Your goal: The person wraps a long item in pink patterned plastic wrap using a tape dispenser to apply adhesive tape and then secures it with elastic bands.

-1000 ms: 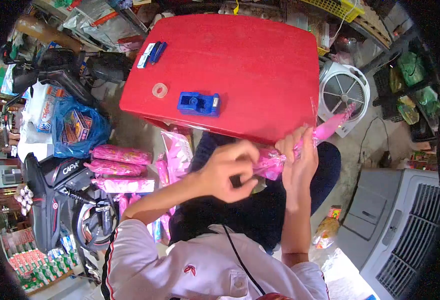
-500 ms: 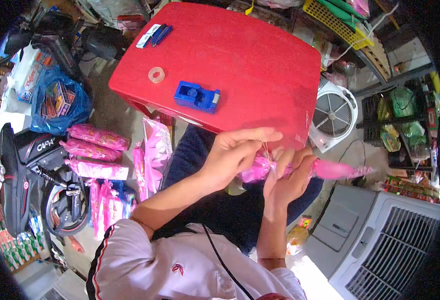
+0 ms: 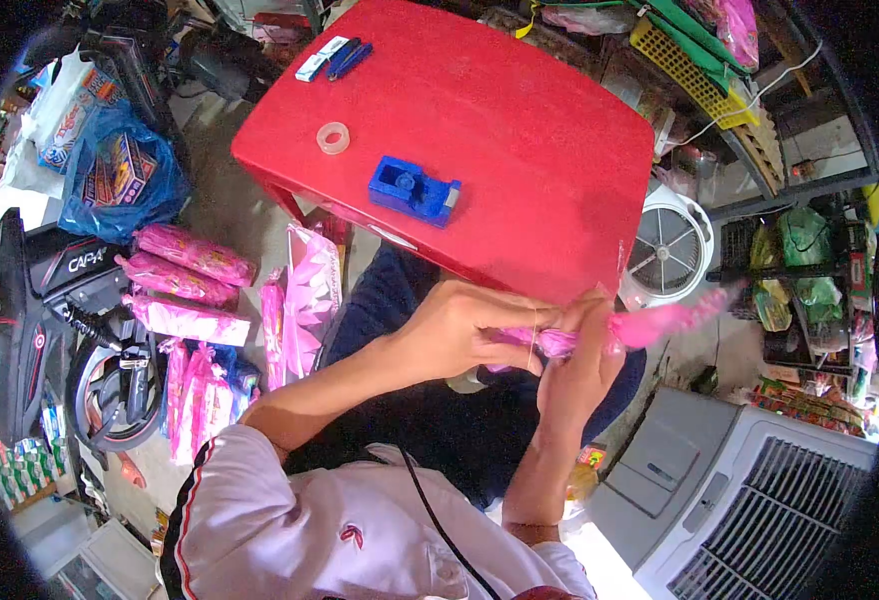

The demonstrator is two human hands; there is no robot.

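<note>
A long pink plastic bag (image 3: 660, 322), twisted and narrow, stretches between my hands above my lap, beside the front right corner of the red table (image 3: 520, 130). My right hand (image 3: 582, 360) is closed round its middle, and the blurred far end sticks out to the right. My left hand (image 3: 460, 325) is at the other end, with pink plastic between fingers and thumb. A thin rubber band (image 3: 534, 350) crosses the bag there and is stretched on my left fingers. Part of the bag is hidden behind both hands.
On the table lie a blue tape dispenser (image 3: 415, 190), a tape roll (image 3: 333, 138) and blue pens or cutters (image 3: 350, 58). Several pink packages (image 3: 180, 275) lie on the floor at left. A fan (image 3: 668, 240) and a grey air cooler (image 3: 750, 510) stand at right.
My left hand has turned and moved right, closer to my right hand, with the rubber band now across the bag's end. The view has shifted slightly.
</note>
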